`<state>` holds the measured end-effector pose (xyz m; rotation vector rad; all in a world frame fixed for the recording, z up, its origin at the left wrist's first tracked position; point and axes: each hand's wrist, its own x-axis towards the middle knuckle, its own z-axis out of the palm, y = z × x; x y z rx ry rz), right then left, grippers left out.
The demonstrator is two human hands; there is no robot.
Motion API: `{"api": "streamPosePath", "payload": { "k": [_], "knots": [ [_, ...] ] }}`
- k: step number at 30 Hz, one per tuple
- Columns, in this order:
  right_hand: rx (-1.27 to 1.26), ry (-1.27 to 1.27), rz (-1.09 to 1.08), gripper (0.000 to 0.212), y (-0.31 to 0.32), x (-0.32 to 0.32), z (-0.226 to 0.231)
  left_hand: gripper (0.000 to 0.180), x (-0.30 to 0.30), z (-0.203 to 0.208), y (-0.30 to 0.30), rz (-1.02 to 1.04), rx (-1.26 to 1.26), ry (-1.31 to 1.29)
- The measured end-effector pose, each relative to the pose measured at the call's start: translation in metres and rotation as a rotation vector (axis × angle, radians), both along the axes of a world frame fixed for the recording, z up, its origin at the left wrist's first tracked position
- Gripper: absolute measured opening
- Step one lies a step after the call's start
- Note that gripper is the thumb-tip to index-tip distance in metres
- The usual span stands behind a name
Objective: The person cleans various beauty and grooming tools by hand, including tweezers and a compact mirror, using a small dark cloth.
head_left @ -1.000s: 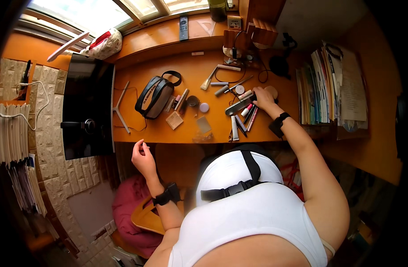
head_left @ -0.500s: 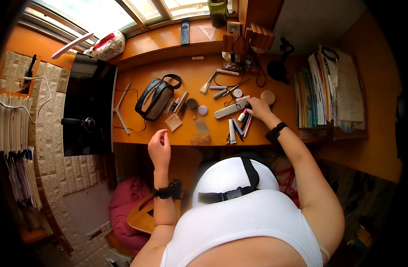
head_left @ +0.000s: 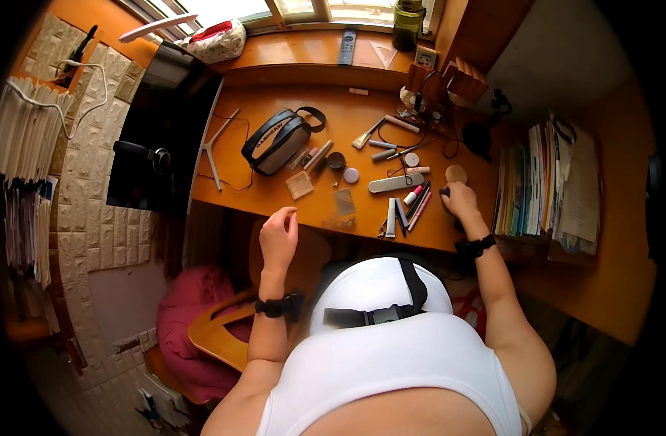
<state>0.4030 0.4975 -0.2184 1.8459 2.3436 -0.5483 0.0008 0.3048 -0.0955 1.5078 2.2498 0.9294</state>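
The person's right hand pinches a small dark object over the desk, nearer the beige disc at twelve o'clock than the loosely curled, empty-looking left hand; the pale case, axis roughly nine-to-three, lies at nine.

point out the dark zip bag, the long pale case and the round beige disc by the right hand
dark zip bag (head_left: pixel 283 147): head view, middle of its body
long pale case (head_left: pixel 394 184): head view, middle of its upper face
round beige disc (head_left: pixel 456 173): head view, its uncovered face
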Motion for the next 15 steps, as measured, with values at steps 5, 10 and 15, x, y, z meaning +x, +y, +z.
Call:
{"api": "streamPosePath", "payload": {
  "k": [5,10,15],
  "knots": [
    [0.166,-0.046,0.202,0.043,-0.002,-0.026,0.013,0.013,-0.008,-0.012,-0.022,0.084,-0.04,-0.061],
    [0.185,0.273,0.519,0.042,0.0,-0.099,-0.014,0.014,-0.003,-0.019,-0.014,0.039,-0.038,-0.087],
    [0.343,0.11,0.53,0.029,0.011,-0.13,-0.061,0.014,0.015,-0.002,0.012,-0.062,-0.04,-0.035]
  ]
}}
